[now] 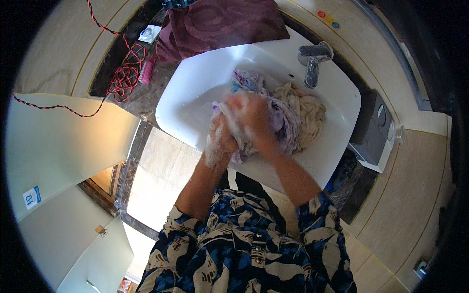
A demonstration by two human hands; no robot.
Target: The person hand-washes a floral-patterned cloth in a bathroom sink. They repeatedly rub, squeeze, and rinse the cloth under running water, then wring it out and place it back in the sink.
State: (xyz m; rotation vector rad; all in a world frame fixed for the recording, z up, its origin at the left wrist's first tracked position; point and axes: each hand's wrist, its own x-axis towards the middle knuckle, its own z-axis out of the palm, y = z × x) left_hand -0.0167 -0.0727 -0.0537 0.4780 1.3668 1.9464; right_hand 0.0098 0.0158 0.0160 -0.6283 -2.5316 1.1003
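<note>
Both hands are over a white washbasin [176,95], gripping a wet lilac-and-white cloth [282,121]. My left hand [221,137] has soap suds on its fingers and wrist, with a fold of the cloth in its grasp. Blurred by motion, my right hand [253,113] is closed on the same cloth, just above and to the right of the left. Against the lilac cloth lies a bunched beige cloth [311,117] on the basin's right side. A purple and blue patterned part [249,80] shows beyond my hands; whether it is a separate piece I cannot tell.
A chrome faucet [312,62] stands at the basin's back right. Maroon fabric [220,27] drapes over the back rim. On the dark stone counter at left lie a tangled red-black cord [126,78] and a pink brush [147,70]. A grey box [372,126] stands at right.
</note>
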